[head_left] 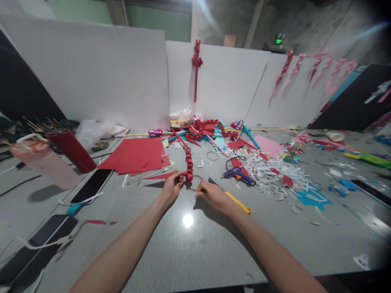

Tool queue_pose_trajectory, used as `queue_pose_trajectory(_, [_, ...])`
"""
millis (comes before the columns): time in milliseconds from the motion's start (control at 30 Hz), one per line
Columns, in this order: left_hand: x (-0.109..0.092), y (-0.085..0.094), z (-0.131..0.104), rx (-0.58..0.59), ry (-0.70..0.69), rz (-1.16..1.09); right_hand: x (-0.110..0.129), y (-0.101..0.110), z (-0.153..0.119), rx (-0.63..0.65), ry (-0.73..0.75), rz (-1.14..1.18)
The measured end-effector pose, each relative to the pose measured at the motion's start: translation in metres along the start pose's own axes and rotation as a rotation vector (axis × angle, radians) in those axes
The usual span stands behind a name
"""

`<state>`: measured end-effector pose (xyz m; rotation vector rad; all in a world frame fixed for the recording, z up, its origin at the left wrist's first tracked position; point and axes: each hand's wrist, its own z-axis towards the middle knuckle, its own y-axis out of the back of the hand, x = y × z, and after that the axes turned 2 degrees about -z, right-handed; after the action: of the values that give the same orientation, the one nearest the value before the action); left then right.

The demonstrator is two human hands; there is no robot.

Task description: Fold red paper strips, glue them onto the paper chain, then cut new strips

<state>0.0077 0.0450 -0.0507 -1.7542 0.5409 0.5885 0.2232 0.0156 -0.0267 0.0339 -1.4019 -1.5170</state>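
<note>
The right hand (210, 194) is seemingly pinching the grey ring (199, 176). Left of it, the left hand (172, 186) is gripping the red paper chain (189, 160), which is extending beyond that grip. Uneven pulling on the ring would be risking torn folds.

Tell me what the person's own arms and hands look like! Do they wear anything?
The left arm and right arm show no sleeves, watch or bracelet. The left hand and right hand wear no gloves. Rings or nail polish are too small to tell.
</note>
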Motion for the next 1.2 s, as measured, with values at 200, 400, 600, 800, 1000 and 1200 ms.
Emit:
queue_pose_trajectory(200, [0.002,-0.002,-0.007,0.032,-0.019,0.037,-0.001,0.000,-0.004,-0.047,0.126,-0.070])
queue_pose_trajectory(400, [0.003,-0.005,-0.014,0.130,-0.045,0.019,0.010,0.006,-0.003,-0.328,0.236,-0.210])
queue_pose_trajectory(600, [0.006,-0.008,-0.021,0.223,-0.012,0.062,0.023,-0.003,0.003,-0.398,0.187,-0.242])
queue_pose_trajectory(800, [0.013,-0.011,-0.039,0.381,-0.086,0.230,0.021,-0.008,0.009,-0.405,0.172,-0.321])
queue_pose_trajectory(1000, [0.013,-0.014,-0.049,0.415,-0.088,0.259,0.010,-0.005,0.008,-0.352,0.174,-0.297])
queue_pose_trajectory(1200, [0.009,-0.015,-0.050,0.461,-0.101,0.277,0.005,0.000,0.008,-0.343,0.147,-0.301])
